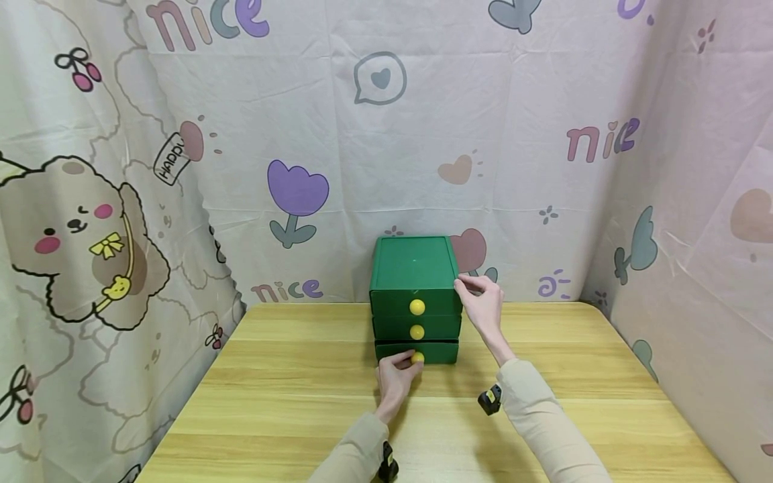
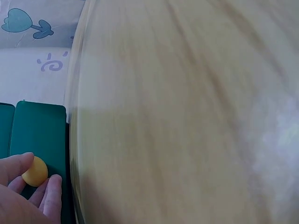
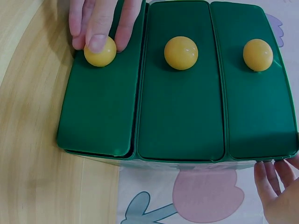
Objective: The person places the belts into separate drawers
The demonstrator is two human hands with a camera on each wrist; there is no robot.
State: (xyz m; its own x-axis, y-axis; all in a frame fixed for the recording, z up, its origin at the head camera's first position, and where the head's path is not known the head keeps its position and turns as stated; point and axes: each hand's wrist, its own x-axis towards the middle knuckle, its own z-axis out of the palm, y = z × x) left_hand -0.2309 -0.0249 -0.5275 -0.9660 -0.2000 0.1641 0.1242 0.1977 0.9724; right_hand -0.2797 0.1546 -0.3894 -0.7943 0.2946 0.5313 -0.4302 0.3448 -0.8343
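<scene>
A green drawer cabinet (image 1: pixel 414 263) stands at the back of the table, with three drawers stacked one above another. Each has a round yellow knob, such as the middle knob (image 3: pixel 181 53). My left hand (image 1: pixel 396 380) pinches the bottom knob (image 3: pixel 100 51) between thumb and fingers. A dark gap runs above the bottom drawer (image 3: pixel 96 109), whose front sits slightly forward of the others. At the cabinet's upper right front corner, my right hand (image 1: pixel 482 302) grips the edge with bent fingers. Its fingertips (image 3: pixel 267 172) lie against the side wall.
The wooden table (image 1: pixel 290 396) extends to both sides and in front of the cabinet. A white printed curtain (image 1: pixel 386 141) hangs behind it and along both sides. Black wrist devices, one at the right sleeve (image 1: pixel 490 400), hang below the forearms.
</scene>
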